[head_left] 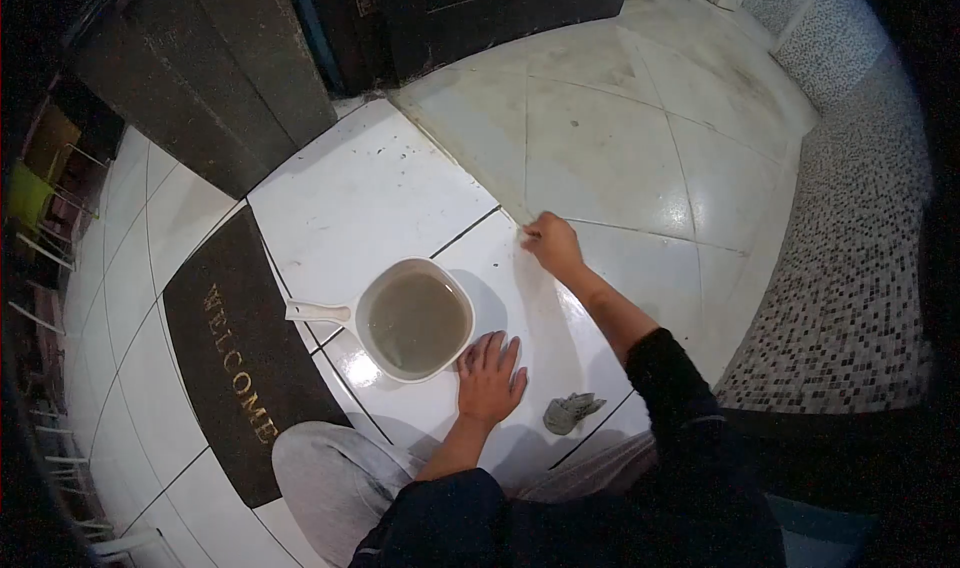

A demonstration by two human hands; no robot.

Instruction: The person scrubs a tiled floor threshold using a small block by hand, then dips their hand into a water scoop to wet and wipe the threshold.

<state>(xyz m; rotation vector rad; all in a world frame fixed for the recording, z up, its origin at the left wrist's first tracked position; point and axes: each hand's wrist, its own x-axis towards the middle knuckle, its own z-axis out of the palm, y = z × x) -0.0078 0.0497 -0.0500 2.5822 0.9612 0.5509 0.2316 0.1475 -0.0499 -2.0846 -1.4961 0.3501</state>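
My left hand [490, 378] lies flat on the white floor tile [365, 203], fingers spread, right beside a white dipper. The dipper [318, 311] has its handle pointing left and holds murky grey-brown liquid [420, 318]. Farther forward, my right hand [552, 248] is closed, with its fingertips down at the seam [455, 158] between the white tiles and the duller floor. Whatever it pinches, if anything, is too small or hidden to make out. A grey crumpled lump [572, 414], perhaps a wadded cloth, rests on the tile to the right of my left hand.
A dark doormat [215, 368] reading "WELCOME" lies to the left. Dark doors [195, 68] stand at the back left. The duller tiled floor [620, 158] stretches to a mosaic-patterned wall [840, 268] at right. Furniture legs [50, 318] line the far left.
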